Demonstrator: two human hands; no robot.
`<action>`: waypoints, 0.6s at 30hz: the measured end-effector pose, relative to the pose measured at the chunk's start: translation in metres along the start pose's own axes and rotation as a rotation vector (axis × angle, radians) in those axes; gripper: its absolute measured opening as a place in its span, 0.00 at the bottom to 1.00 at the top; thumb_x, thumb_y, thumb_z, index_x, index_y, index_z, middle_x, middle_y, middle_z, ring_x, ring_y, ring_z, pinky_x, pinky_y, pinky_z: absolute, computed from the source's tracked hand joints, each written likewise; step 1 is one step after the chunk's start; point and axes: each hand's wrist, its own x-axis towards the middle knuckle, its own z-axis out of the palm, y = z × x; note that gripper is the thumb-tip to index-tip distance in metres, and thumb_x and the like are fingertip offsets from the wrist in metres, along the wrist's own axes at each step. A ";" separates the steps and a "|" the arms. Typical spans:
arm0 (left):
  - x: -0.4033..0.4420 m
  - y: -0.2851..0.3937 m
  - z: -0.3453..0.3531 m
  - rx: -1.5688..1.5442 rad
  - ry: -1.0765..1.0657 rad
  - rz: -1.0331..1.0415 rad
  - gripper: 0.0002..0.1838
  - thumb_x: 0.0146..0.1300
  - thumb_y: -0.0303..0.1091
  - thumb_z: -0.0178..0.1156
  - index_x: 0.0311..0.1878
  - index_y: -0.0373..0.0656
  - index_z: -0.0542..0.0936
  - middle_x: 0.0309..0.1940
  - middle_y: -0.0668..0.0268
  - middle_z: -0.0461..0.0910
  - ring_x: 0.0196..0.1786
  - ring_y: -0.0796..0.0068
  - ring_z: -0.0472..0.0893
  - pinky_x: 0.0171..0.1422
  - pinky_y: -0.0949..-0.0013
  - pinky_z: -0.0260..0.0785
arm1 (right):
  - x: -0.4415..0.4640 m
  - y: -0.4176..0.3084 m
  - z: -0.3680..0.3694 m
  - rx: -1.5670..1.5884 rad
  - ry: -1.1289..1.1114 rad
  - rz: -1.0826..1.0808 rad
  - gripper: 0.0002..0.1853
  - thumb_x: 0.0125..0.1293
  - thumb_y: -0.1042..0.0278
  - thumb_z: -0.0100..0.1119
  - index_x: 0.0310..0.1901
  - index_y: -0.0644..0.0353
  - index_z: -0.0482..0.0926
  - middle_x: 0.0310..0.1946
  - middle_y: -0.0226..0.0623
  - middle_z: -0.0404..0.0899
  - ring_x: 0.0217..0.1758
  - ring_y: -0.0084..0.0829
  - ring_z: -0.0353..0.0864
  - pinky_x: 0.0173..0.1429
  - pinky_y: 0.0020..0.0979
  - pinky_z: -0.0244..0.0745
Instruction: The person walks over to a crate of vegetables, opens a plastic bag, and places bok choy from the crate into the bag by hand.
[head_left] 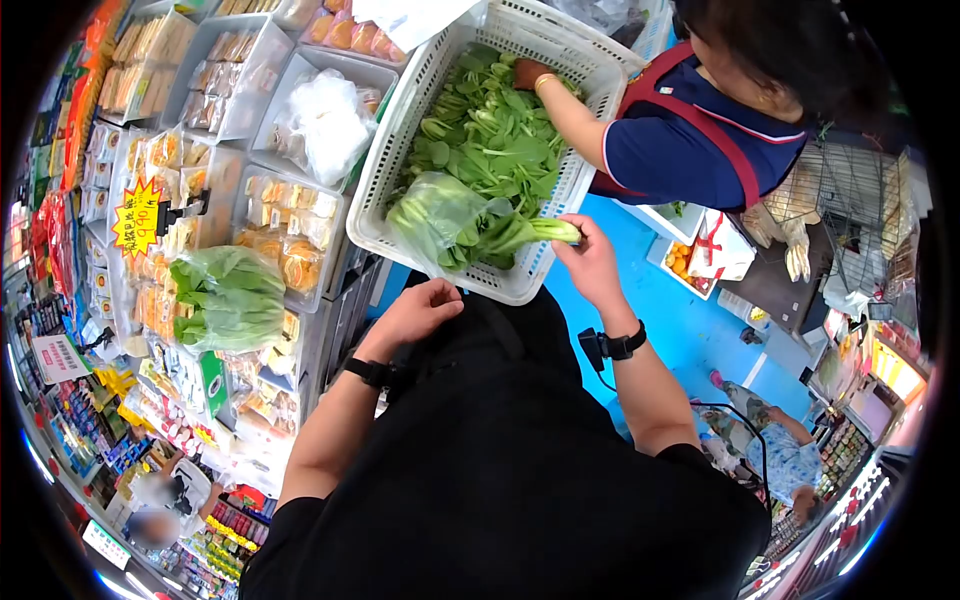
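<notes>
**Bunch of greens [525,234] in hand; bagging judged under way**

My right hand [582,250] pinches the bunch by its pale stem end, over the near end of the white crate [378,190]. The leaves point toward the clear bag [435,210], which contains greens; whether they lie inside it or merely against it, I cannot tell. My left hand [422,312] is just outside the crate, fingers curled; whether they pinch the bag's film, I cannot tell. A co-worker's hand [530,74] is among the loose greens [505,140] at the far end.

Finding: the step in hand appears to be loading the bag. The next move calls for a secured bag mouth and a gentle, leaf-first push. Risk noted: snagged film or bruised leaves.
</notes>
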 end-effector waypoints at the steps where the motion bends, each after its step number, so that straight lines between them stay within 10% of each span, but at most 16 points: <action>1: -0.001 0.000 0.006 0.041 -0.012 -0.001 0.10 0.73 0.36 0.70 0.47 0.40 0.84 0.35 0.71 0.85 0.40 0.82 0.80 0.49 0.71 0.76 | 0.002 0.003 -0.002 0.000 0.002 -0.004 0.16 0.71 0.76 0.68 0.58 0.65 0.82 0.51 0.32 0.85 0.51 0.20 0.84 0.52 0.26 0.79; 6: 0.011 -0.011 0.001 -0.203 0.458 0.196 0.05 0.74 0.30 0.66 0.41 0.40 0.82 0.34 0.77 0.78 0.39 0.85 0.75 0.46 0.75 0.69 | 0.013 0.016 0.003 0.033 0.029 -0.087 0.21 0.71 0.76 0.69 0.64 0.64 0.81 0.49 0.29 0.87 0.49 0.17 0.84 0.52 0.23 0.79; 18: -0.008 -0.020 0.012 -0.232 0.434 0.060 0.05 0.74 0.31 0.66 0.42 0.41 0.82 0.33 0.79 0.77 0.37 0.87 0.73 0.44 0.77 0.66 | -0.004 0.007 0.008 0.783 -0.205 -0.018 0.23 0.71 0.91 0.56 0.66 0.64 0.77 0.68 0.43 0.81 0.65 0.34 0.85 0.72 0.38 0.81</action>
